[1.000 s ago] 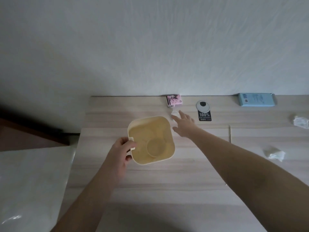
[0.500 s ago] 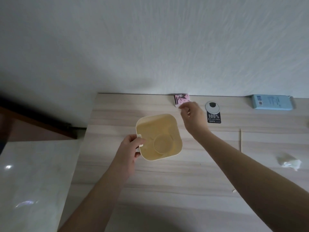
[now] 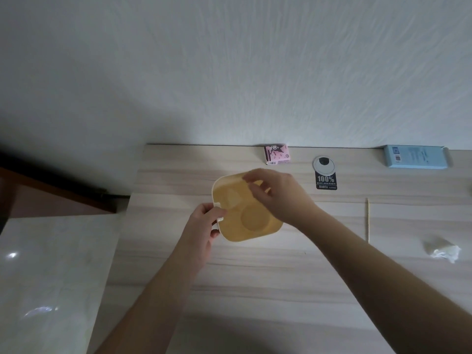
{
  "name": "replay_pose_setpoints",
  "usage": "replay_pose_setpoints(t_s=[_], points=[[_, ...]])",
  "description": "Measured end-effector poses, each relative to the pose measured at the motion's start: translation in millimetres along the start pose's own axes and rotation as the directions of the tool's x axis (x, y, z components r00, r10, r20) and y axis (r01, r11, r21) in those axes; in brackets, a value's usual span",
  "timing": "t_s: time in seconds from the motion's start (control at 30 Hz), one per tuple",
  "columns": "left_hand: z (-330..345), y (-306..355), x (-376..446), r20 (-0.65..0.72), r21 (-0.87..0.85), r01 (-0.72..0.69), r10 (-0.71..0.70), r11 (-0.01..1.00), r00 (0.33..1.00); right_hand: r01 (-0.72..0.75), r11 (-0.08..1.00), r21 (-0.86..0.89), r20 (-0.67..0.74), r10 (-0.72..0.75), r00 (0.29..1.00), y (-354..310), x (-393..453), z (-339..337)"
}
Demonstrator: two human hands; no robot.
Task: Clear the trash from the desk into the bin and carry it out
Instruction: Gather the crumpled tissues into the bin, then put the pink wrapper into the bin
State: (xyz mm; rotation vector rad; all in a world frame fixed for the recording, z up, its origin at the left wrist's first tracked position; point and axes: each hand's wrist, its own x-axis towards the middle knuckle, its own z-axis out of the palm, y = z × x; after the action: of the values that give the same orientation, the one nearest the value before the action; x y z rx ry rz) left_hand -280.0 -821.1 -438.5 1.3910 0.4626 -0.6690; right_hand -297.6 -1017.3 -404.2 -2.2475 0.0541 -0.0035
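A small yellow bin (image 3: 255, 237) stands on the pale wooden desk (image 3: 255, 282). My left hand (image 3: 204, 223) grips the tab on its left rim. My right hand (image 3: 278, 195) hovers over the bin's far side, fingers loosely apart and holding nothing. Below those fingers, a pale blurred scrap (image 3: 231, 199) sits inside the bin. A crumpled white tissue (image 3: 443, 250) lies on the desk at the right. A thin wooden stick (image 3: 367, 219) lies between it and the bin.
Along the wall stand a pink packet (image 3: 278, 154) and a light blue box (image 3: 416, 156). A round cable grommet (image 3: 323, 164) with a black label (image 3: 326, 180) sits right of the bin. A glossy white surface (image 3: 51, 277) adjoins the desk's left edge.
My right hand picked up the white scrap near the pink packet, brought it back over the bin and let it go. My left hand kept its hold on the bin.
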Motion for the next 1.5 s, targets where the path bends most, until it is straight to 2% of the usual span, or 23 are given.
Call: replay_pose_setpoints(t_s=[0.1, 0.2, 0.3, 0.37, 0.47, 0.57, 0.63, 0.7, 0.83, 0.9, 0.97, 1.03, 1.17, 1.27, 1.33, 1.4, 1.5], points=[[-2, -2, 1, -0.014, -0.011, 0.008, -0.008, 1.000, 1.000, -0.091, 0.995, 0.044, -0.118, 0.096, 0.988, 21, 15, -11], [-4, -4, 3, -0.024, -0.014, 0.015, -0.016, 1.000, 1.000, -0.205, 0.979, -0.001, -0.182, 0.201, 0.962, 51, 36, -11], [-5, -3, 6, -0.041, -0.025, 0.016, -0.017, 1.000, 0.999, -0.341, 0.937, -0.077, -0.177, 0.324, 0.930, 87, 56, 0], [-5, -1, 7, -0.039, -0.026, 0.005, -0.006, 1.000, 0.999, -0.379, 0.903, -0.201, -0.103, 0.365, 0.925, 110, 67, 7], [-4, 3, 8, -0.046, -0.026, -0.014, 0.013, 1.000, 0.999, -0.297, 0.835, -0.463, 0.059, 0.364, 0.930, 133, 81, 14], [-4, 5, 8, -0.054, -0.029, -0.026, 0.024, 0.999, 0.998, -0.140, 0.801, -0.582, 0.187, 0.299, 0.936, 146, 92, 22], [-3, 5, 8, -0.058, -0.029, -0.029, 0.027, 0.999, 0.998, -0.095, 0.764, -0.639, 0.230, 0.307, 0.923, 153, 93, 27], [-4, 4, 6, -0.058, -0.032, -0.024, 0.022, 0.999, 0.998, -0.080, 0.729, -0.680, 0.216, 0.303, 0.928, 153, 89, 32], [-11, -1, 2, -0.040, -0.021, -0.019, 0.018, 1.000, 0.999, 0.014, 0.661, -0.751, 0.108, 0.102, 0.989, 145, 65, 46], [-14, -5, -1, -0.036, -0.021, -0.013, 0.012, 1.000, 0.999, 0.049, 0.656, -0.753, 0.098, 0.038, 0.994, 144, 55, 52], [-16, -8, -3, -0.030, -0.019, -0.006, 0.005, 1.000, 1.000, 0.018, 0.697, -0.717, 0.058, 0.033, 0.998, 144, 53, 51], [-16, -10, -6, -0.032, -0.013, -0.005, 0.005, 1.000, 0.999, -0.038, 0.732, -0.680, 0.033, 0.083, 0.996, 146, 57, 45], [-18, -12, -12, -0.044, -0.005, -0.013, 0.013, 1.000, 0.999, -0.131, 0.790, -0.599, 0.095, 0.232, 0.968, 154, 52, 39], [-22, -14, -17, -0.044, 0.005, -0.029, 0.029, 1.000, 0.999, -0.175, 0.844, -0.506, 0.064, 0.239, 0.969, 155, 29, 45], [-25, -15, -21, -0.040, 0.010, -0.037, 0.037, 0.999, 0.999, -0.167, 0.842, -0.514, 0.086, 0.243, 0.966, 153, 10, 51], [-28, -17, -25, -0.034, 0.016, -0.035, 0.036, 0.999, 0.999, -0.245, 0.834, -0.494, 0.066, 0.317, 0.946, 150, -8, 55], [-28, -19, -32, -0.038, 0.024, -0.032, 0.033, 0.999, 0.999, -0.388, 0.847, -0.364, 0.075, 0.442, 0.894, 145, -32, 58]])
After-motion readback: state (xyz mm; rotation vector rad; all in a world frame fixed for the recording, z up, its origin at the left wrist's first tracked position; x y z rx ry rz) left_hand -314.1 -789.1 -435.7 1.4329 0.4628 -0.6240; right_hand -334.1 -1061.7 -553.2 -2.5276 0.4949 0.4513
